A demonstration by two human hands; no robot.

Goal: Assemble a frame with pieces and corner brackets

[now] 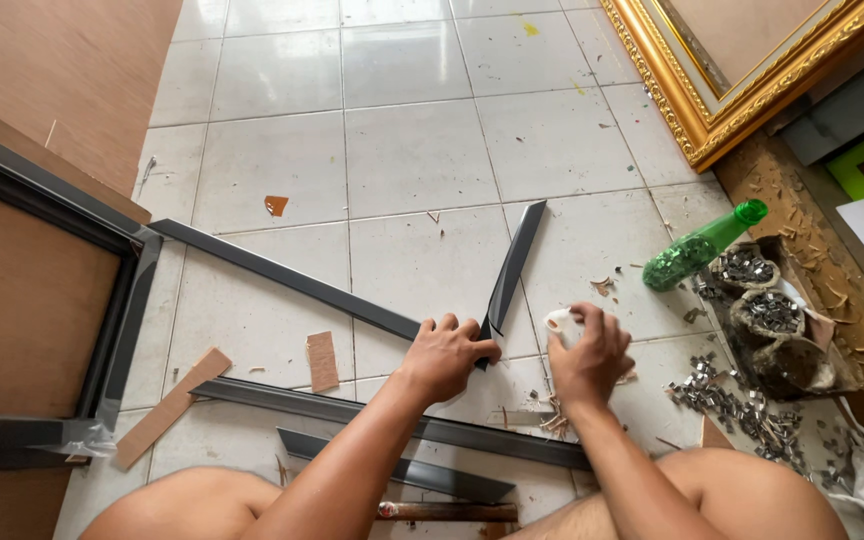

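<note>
Two dark frame strips meet in a V on the tile floor: the left hand is clamped on the joint where the long strip meets the short strip. The right hand, just right of that joint, is closed around a small white object. Further right of the joint: green bottle, bags of metal clips; far upper right a gold picture frame; below the joint more dark strips; left, wood offcuts.
</note>
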